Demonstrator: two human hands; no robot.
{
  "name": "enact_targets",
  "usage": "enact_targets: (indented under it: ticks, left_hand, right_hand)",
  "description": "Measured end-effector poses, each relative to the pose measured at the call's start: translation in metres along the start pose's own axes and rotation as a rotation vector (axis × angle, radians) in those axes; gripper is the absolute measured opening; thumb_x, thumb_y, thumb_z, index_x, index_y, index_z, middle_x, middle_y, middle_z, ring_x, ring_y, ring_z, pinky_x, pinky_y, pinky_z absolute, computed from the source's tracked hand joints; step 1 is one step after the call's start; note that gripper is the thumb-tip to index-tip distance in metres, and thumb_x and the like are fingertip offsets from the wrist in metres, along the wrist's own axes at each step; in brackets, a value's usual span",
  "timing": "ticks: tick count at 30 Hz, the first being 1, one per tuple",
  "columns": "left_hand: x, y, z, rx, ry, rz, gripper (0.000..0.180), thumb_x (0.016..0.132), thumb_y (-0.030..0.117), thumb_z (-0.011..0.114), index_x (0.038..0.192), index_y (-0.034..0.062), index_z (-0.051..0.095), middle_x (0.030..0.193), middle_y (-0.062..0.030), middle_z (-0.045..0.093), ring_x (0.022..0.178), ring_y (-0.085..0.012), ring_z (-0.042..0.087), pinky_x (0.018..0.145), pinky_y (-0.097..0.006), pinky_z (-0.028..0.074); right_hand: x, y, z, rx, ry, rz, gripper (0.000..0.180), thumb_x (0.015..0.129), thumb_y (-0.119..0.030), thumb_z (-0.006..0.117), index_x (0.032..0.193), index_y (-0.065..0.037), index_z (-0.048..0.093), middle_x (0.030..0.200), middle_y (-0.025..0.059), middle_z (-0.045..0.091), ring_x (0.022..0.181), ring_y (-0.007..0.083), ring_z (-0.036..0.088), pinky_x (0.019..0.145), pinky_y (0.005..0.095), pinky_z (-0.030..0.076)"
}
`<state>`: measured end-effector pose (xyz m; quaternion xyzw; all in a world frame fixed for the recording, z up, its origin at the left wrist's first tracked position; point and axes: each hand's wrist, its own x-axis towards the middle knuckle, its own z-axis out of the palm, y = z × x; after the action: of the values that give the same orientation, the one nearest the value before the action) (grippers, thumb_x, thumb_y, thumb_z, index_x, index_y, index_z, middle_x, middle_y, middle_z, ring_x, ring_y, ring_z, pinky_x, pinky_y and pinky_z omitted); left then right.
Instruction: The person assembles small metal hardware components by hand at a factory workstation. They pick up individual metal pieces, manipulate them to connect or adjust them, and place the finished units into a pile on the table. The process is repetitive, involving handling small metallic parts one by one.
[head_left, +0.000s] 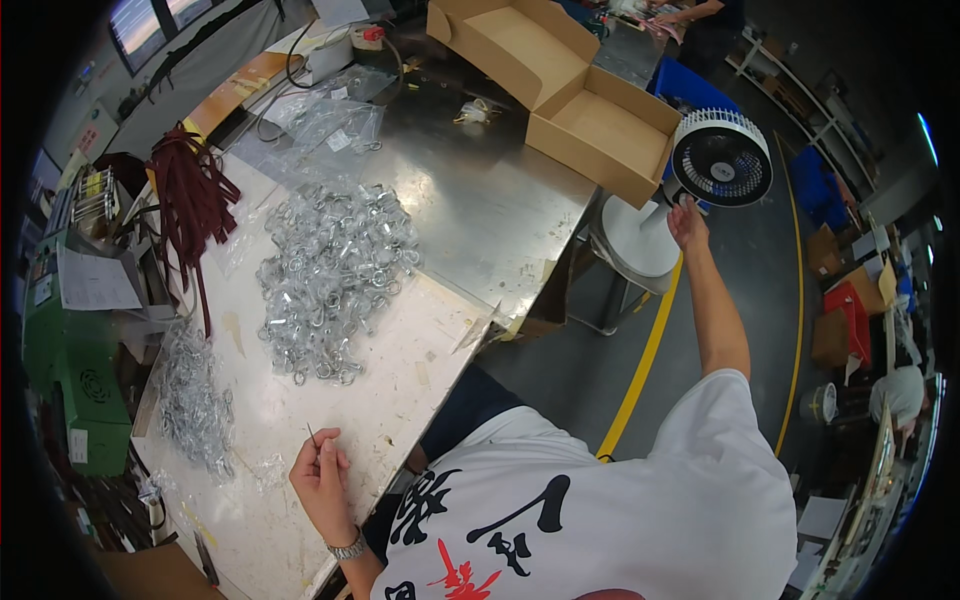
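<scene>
My left hand (322,482), with a metal watch at the wrist, is over the white worktop near its front edge. Its fingers are pinched on a thin pointed tool, of which only a short tip shows. My right hand (688,226) reaches out to the right, fingers curled at the neck of a white electric fan (745,130) with a dark front. The fan's base rests on a round stool (640,250). A big heap of bagged metal rings or clasps (335,270) lies beyond my left hand, and a smaller heap (192,400) to its left.
An open cardboard box (600,125) sits on the metal tabletop (470,210), near the fan. Dark red straps (190,190) hang at the left, above a green box (90,380). Another person's hand (668,20) works at the far table. A yellow line (640,370) marks the floor.
</scene>
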<state>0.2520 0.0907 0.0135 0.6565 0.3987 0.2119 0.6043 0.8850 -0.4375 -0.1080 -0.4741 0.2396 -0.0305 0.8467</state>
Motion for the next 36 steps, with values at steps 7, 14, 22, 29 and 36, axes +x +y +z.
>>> enact_targets:
  ticks: [7,14,22,29,36]
  left_hand:
    - [0.000,-0.001,-0.001,0.016,-0.007,0.011,0.019,0.108,0.012,0.059,0.111,-0.0008,0.074,0.070,0.0038,0.058,0.054,0.0000,0.040,0.049,-0.018,0.028]
    - [0.000,0.002,0.000,0.022,-0.011,0.005,0.019,0.108,0.011,0.059,0.112,-0.0009,0.074,0.070,0.0036,0.058,0.053,-0.0001,0.040,0.049,-0.018,0.028]
    - [0.003,0.002,0.000,0.008,-0.039,0.003,0.021,0.108,0.014,0.059,0.111,-0.0005,0.074,0.070,0.0043,0.059,0.054,-0.0001,0.041,0.049,-0.018,0.028]
    - [0.000,0.008,-0.038,0.064,0.029,0.040,0.021,0.107,0.015,0.061,0.113,0.0018,0.076,0.073,0.0047,0.062,0.057,-0.0002,0.043,0.051,-0.020,0.032]
    - [0.016,0.018,-0.155,0.532,0.530,0.273,0.015,0.099,0.011,0.069,0.104,-0.0009,0.077,0.072,-0.0088,0.071,0.062,-0.0156,0.064,0.060,-0.030,0.047]
  right_hand:
    - [0.001,0.004,-0.002,-0.032,-0.042,0.020,0.048,0.087,-0.038,0.090,0.112,-0.004,0.068,0.104,0.0049,0.075,0.091,0.0150,0.070,0.083,0.0307,0.062]
    - [-0.015,0.009,-0.001,-0.063,-0.058,0.010,0.042,0.091,-0.041,0.086,0.110,-0.007,0.069,0.100,0.0026,0.076,0.081,0.0140,0.070,0.075,0.0290,0.060]
    - [-0.091,0.054,-0.008,-0.434,-0.016,-0.379,0.025,0.101,-0.028,0.070,0.093,-0.004,0.071,0.076,0.0000,0.066,0.064,0.0085,0.060,0.058,0.0255,0.049]
    - [-0.312,0.057,0.088,-0.631,-0.501,-0.763,0.026,0.110,-0.019,0.059,0.091,-0.003,0.064,0.076,-0.0045,0.050,0.068,0.0037,0.042,0.062,0.0242,0.033]
    - [-0.533,0.112,0.183,-0.759,-1.629,-0.708,0.006,0.089,0.007,0.069,0.093,0.003,0.070,0.079,0.0110,0.069,0.068,0.0193,0.066,0.063,0.0307,0.049]
